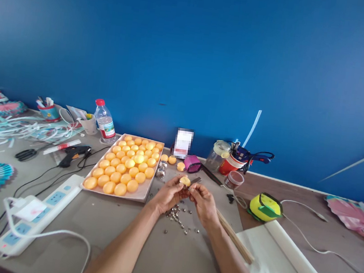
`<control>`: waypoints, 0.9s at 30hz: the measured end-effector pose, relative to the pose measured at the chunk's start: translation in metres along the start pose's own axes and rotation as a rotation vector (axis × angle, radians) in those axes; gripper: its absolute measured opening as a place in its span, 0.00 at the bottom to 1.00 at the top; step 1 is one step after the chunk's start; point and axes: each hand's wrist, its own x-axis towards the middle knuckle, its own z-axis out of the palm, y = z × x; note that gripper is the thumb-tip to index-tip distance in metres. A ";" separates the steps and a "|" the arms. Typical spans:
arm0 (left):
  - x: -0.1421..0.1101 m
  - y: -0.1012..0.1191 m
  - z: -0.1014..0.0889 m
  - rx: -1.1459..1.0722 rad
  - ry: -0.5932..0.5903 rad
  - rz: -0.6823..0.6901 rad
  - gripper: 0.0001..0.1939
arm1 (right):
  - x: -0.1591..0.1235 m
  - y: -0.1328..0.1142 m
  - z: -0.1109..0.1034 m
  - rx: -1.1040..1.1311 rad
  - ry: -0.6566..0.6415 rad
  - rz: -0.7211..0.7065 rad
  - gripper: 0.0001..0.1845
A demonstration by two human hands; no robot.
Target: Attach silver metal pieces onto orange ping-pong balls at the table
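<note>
Between the fingers of my left hand (168, 194) is an orange ping-pong ball (185, 181), held above the table. My right hand (205, 205) is pinched close beside it, its fingertips almost meeting those of the left. A thin dark metal piece (196, 180) juts out by the right fingertips; its kind and its other end are hidden. Under both hands, small silvery bells (175, 214) lie scattered on the grey tabletop. Several loose orange balls (180, 166) and some larger shiny silver balls (161, 172) sit just beyond my hands.
Left stands a shallow white tray (113, 194) of orange balls. A power strip (39, 214), glue gun (72, 155), scissors (26, 154) and water bottle (106, 125) lie farther left. To the right are a jar (216, 156), a wooden stick (236, 238), a yellow-green pouch (264, 206) and white sheet (276, 259).
</note>
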 end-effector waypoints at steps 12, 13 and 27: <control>-0.002 -0.009 0.003 0.125 -0.006 0.086 0.22 | 0.000 0.002 -0.001 -0.006 0.020 0.052 0.13; -0.002 -0.011 0.003 0.143 0.003 0.085 0.23 | 0.000 0.003 -0.001 -0.004 0.028 0.057 0.14; 0.002 0.005 0.000 -0.065 0.123 0.108 0.16 | 0.007 -0.011 -0.026 -0.310 -0.127 0.070 0.09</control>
